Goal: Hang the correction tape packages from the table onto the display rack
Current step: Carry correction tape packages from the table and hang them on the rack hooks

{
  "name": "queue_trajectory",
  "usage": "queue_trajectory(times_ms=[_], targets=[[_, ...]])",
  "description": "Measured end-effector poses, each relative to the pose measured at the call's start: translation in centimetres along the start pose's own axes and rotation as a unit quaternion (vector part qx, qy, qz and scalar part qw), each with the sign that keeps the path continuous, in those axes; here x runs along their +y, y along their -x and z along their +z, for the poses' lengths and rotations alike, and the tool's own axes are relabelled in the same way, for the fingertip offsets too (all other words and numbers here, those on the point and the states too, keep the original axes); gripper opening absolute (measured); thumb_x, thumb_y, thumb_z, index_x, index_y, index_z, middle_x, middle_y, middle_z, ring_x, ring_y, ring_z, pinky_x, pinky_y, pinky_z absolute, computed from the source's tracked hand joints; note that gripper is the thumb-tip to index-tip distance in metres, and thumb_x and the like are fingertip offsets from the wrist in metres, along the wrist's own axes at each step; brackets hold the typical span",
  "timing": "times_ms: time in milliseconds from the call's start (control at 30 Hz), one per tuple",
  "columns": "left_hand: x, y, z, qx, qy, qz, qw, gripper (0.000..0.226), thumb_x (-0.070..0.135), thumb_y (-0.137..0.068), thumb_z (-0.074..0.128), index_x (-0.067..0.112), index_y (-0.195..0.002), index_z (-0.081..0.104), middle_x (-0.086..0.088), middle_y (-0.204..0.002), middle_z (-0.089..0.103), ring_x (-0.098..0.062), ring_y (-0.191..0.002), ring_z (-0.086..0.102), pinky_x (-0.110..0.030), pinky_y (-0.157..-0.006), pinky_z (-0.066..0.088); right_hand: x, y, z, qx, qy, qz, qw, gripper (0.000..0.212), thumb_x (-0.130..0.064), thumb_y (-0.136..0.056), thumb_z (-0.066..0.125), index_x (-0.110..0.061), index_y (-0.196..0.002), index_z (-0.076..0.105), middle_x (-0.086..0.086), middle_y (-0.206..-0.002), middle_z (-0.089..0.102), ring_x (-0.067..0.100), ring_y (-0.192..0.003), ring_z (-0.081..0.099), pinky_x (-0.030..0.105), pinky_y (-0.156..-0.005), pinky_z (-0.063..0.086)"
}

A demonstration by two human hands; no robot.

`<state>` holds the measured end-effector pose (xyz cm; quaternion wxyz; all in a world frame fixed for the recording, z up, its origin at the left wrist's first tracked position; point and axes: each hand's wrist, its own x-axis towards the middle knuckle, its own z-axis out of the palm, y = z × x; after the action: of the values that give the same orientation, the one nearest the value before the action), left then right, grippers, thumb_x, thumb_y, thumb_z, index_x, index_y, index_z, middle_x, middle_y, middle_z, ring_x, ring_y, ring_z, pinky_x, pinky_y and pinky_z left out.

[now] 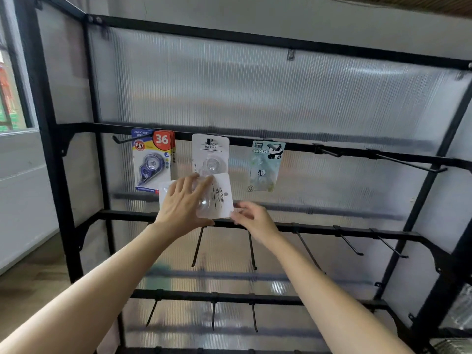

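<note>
At the far left of the display rack [319,229], a blue correction tape package [150,162] with a red "36" badge hangs from a hook on the upper rail, with at least one more card behind it.

Just below and right of it, your left hand [182,208] grips the loose correction tape package [222,195]. Your fingers [195,180] spread across its front and over the clear blister, with the tips reaching its upper edge. Your thumb is curled in against the lower edge, so the card sits clamped between thumb and fingers.

The package is turned sideways, so its print runs vertically and its hang hole points to the right. It is off every hook, held in front of the panel between the upper and middle rails. Its top edge overlaps the bottom of the hung white package [210,149], which is on the rail directly above.

Your right hand [252,218] meets the loose package at its lower right corner. The curled fingertips pinch that corner, though motion blur softens the exact contact.

Further right, a panda package [265,164] hangs on its own hook, well apart from your hands. Beyond it, the upper rail carries bare hooks [408,164].
</note>
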<state>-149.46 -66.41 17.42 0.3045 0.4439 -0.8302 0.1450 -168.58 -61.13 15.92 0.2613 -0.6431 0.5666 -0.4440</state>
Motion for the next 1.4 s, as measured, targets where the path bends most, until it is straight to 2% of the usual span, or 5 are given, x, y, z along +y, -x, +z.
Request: queue_trajectory(times_ms=[333,500,700,900,1400], targets=[[0.4,0.8,-0.6,0.03,0.104,-0.015,0.994,0.104,0.049,-0.066,0.079,0.019,-0.149,0.024,-0.007,-0.143,0.036,-0.026,-0.129,0.034,-0.041,-0.11,0.021,-1.3,-0.4,-0.2,0.054,-0.066,0.002,0.996,0.02,0.003,-0.093,0.049,-0.004,-0.109,0.057,0.004,-0.078,0.064,0.008,-0.064,0.061,0.011,-0.055,0.046],[-0.9,0.9,-1.8,-0.024,0.447,-0.179,0.876,0.046,0.017,-0.09,0.061,0.014,-0.134,0.048,0.001,-0.109,0.06,-0.019,-0.098,0.06,-0.023,-0.074,0.05,-2.9,-1.8,-3.6,-0.014,0.125,-0.047,0.991,0.027,0.004,-0.089,0.052,-0.022,-0.083,0.059,-0.008,-0.07,0.064,0.01,-0.064,0.063,0.033,-0.071,0.055],[-1.6,2.0,-1.6,-0.116,0.531,-0.17,0.822,0.015,-0.002,-0.089,0.058,0.009,-0.079,0.062,0.004,-0.071,0.069,-0.01,-0.067,0.065,-0.018,-0.057,0.051,-5.2,-2.8,-4.5,-0.029,0.184,-0.084,0.979,0.02,-0.002,-0.089,0.054,-0.021,-0.092,0.061,-0.009,-0.066,0.064,0.003,-0.063,0.062,0.026,-0.067,0.05],[-2.3,0.8,-3.1,0.006,0.584,-0.205,0.786,0.005,0.0,-0.089,0.057,0.003,-0.086,0.06,-0.007,-0.076,0.069,-0.016,-0.066,0.065,-0.029,-0.065,0.055,-2.8,-2.1,-3.4,0.019,0.086,-0.055,0.995,0.024,-0.011,-0.096,0.05,-0.012,-0.12,0.053,-0.003,-0.083,0.064,0.009,-0.069,0.061,0.02,-0.062,0.046],[-2.2,-1.5,-3.3,0.003,0.561,-0.243,0.792,0.005,0.007,-0.089,0.059,0.011,-0.088,0.062,-0.009,-0.083,0.069,-0.006,-0.062,0.067,-0.019,-0.055,0.053,4.7,0.0,-1.6,0.118,0.317,-0.027,0.941,0.056,-0.024,-0.096,0.052,-0.017,-0.147,0.03,0.003,-0.149,0.036,0.022,-0.134,0.037,0.038,-0.108,0.032]])
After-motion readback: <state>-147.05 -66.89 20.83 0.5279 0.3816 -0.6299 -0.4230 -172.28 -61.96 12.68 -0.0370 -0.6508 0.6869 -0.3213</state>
